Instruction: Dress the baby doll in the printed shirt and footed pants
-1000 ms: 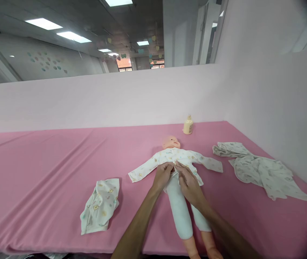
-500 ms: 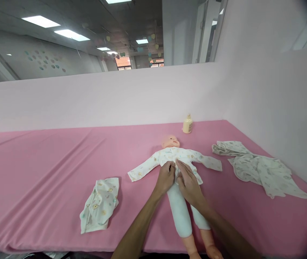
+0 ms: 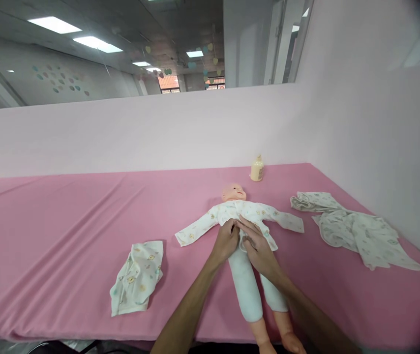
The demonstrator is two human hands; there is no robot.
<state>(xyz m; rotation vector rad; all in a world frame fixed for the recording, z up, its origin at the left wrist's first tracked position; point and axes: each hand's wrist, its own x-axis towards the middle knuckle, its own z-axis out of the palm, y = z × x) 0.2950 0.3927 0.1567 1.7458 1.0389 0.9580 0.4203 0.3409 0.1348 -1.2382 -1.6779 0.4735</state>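
A baby doll (image 3: pixel 246 290) lies on its back with its head away from me, bare feet toward me. It wears a white long-sleeved baby shirt (image 3: pixel 265 213) with small animal prints, both sleeves stretched out sideways. My left hand (image 3: pixel 226 241) is closed in a pinch on the shirt's front, near the middle. Close against it, my right hand (image 3: pixel 258 250) has its fingertips at the same front edge, thumb and fingers bent around the cloth. The fingers hide the exact spot where the fabric is gripped.
Printed baby pants (image 3: pixel 138 278) lie folded at the left on the pink sheet (image 3: pixel 66 236). To the right is a crumpled patterned garment (image 3: pixel 357 233). A cream pump bottle (image 3: pixel 256 169) stands near the white wall (image 3: pixel 158 135), beyond the doll's head.
My right hand's fingers have shifted left and now meet my left fingertips at the shirt front. The doll and the other garments stay where they were.
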